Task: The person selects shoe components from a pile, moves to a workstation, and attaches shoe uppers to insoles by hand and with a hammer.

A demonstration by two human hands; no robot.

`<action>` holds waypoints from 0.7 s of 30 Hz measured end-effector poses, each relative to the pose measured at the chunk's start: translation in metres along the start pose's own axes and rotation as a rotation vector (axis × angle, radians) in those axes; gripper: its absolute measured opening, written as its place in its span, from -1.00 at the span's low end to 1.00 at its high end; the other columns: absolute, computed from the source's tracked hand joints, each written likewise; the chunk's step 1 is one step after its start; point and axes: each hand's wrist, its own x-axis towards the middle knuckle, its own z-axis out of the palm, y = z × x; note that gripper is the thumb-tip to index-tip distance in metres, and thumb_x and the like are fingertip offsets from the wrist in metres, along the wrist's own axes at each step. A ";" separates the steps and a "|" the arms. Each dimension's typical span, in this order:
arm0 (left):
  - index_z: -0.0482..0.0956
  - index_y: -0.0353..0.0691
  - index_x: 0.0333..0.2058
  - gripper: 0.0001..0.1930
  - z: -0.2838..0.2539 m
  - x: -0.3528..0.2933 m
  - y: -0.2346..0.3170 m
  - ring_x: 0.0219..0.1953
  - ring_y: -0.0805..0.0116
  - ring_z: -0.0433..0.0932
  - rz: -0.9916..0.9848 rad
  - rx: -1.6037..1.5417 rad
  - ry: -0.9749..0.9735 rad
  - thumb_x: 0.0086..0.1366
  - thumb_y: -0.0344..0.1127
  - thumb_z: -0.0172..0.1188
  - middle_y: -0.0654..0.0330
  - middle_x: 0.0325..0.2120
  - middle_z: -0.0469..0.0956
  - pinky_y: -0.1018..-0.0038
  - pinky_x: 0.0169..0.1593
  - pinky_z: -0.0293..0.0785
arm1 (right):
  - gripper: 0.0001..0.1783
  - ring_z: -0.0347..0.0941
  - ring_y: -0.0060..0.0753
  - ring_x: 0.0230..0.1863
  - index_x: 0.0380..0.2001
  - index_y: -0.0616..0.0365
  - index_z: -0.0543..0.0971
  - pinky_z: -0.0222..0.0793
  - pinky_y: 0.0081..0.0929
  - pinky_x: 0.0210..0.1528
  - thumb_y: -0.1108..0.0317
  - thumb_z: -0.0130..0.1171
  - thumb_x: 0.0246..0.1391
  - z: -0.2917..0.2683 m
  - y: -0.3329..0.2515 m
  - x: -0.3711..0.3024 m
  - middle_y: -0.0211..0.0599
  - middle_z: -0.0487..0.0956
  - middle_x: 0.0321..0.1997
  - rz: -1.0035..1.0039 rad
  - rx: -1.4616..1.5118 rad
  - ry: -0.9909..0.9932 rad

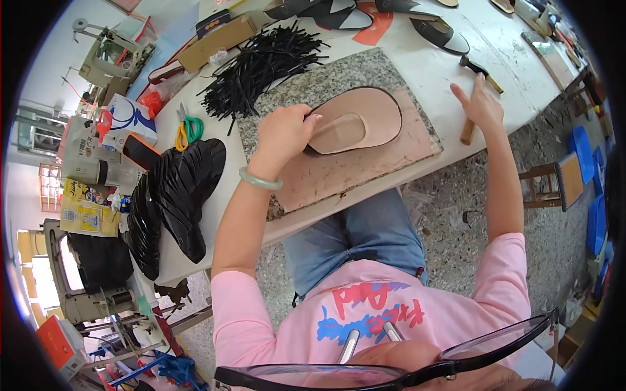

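My left hand (285, 133) grips the left edge of a beige shoe upper (383, 120) with dark edging and an oval opening, fingers on top near the rim. The piece lies on a pinkish board (385, 166), which rests on a speckled stone slab (270, 98). My right hand (481, 107) is off to the right, its thumb apart and fingers stretched out. Beneath it a wooden handle (467, 132) sticks out toward me. A hammer (479, 68) with a dark head lies by my fingertips. Whether the handle belongs to another tool, I cannot tell.
A heap of black strips (267, 65) lies behind the slab. Left of it are green-and-yellow scissors (188, 129) and black pleated pieces (179, 202). Dark shoe uppers (440, 36) line the far side of the white table (521, 124). A stool (551, 186) stands at right.
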 end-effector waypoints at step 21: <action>0.67 -0.20 -0.19 -0.70 0.036 0.067 -0.008 -0.41 0.48 0.56 -0.018 -0.552 -0.228 0.07 -0.27 0.26 0.18 -0.45 0.66 0.53 -0.25 0.46 | -0.45 0.49 -0.19 -0.49 0.17 -0.07 0.42 0.43 -0.34 -0.41 0.42 0.19 0.07 -0.059 -0.066 -0.100 -0.23 0.54 -0.38 -0.847 0.612 0.109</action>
